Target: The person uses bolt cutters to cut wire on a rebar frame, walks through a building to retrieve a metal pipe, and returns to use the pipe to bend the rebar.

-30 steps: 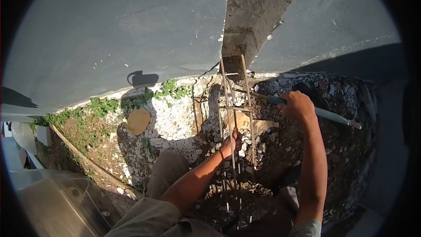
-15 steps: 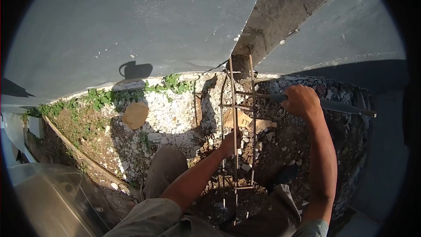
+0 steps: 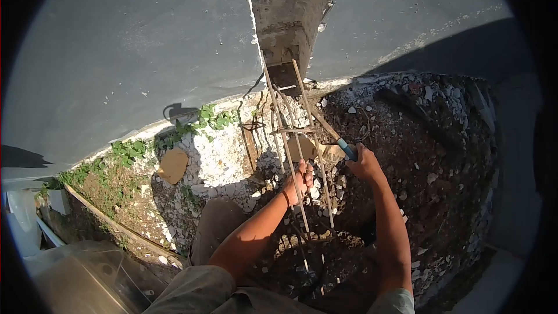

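Observation:
A rusty rebar cage (image 3: 281,117) with long rods and a square cross tie (image 3: 296,130) leans out from the foot of the wall toward me. My left hand (image 3: 297,185) is closed at its middle, with curled fingers around one of the rods. To its right, my right hand (image 3: 366,164) grips a metal bar with a blue sleeve (image 3: 347,149). The bar slants up and left from my fist, and its far end reaches the right-hand rod of the cage just above the cross tie. Pieces of brown paper (image 3: 332,154) lie behind the cage.
Grey walls (image 3: 174,40) flank a bare concrete column (image 3: 282,6). White rubble (image 3: 224,160) and dark soil cover the ground. Green weeds (image 3: 131,150) grow along the wall. A flat tan piece (image 3: 173,166), a wooden strip (image 3: 116,217) and a clear plastic container (image 3: 96,276) lie at left.
My right hand has come down and left, swinging the sleeved bar from nearly level to a steep slant. The cage leans differently in view as my head turned. My left hand stays on the cage.

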`<action>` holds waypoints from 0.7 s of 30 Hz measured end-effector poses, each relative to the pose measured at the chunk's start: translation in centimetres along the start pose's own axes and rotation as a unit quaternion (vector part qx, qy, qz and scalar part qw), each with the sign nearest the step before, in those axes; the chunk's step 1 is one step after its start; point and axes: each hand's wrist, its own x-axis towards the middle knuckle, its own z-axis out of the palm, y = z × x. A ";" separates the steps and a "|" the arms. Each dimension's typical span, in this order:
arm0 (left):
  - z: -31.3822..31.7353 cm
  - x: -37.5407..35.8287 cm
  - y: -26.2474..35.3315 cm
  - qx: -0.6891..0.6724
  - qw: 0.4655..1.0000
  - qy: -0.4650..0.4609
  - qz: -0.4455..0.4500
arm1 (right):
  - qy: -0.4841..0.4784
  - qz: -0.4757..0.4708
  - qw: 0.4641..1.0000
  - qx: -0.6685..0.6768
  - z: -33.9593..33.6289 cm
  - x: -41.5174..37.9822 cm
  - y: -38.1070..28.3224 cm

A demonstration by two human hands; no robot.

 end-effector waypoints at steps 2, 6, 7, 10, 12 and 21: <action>0.2 0.1 -0.1 0.010 1.000 0.015 0.012 | -0.015 0.020 0.996 0.084 2.9 -0.6 0.2; 0.5 0.0 -0.2 0.018 0.998 0.045 0.030 | 0.022 0.050 0.984 0.170 8.9 -1.0 1.3; 0.2 0.0 -0.1 0.000 0.999 0.024 0.030 | 0.026 0.045 0.982 0.179 9.9 -1.1 1.3; 0.8 -0.8 0.2 0.013 0.998 0.056 0.030 | 0.045 0.024 0.980 0.193 12.5 -0.9 1.6; 0.6 -1.0 0.3 0.028 0.996 0.084 0.024 | 0.036 0.049 0.973 0.221 13.1 -0.5 1.7; -0.4 -2.7 1.1 0.057 0.995 0.073 0.032 | -0.005 0.048 0.959 0.279 13.4 0.6 0.0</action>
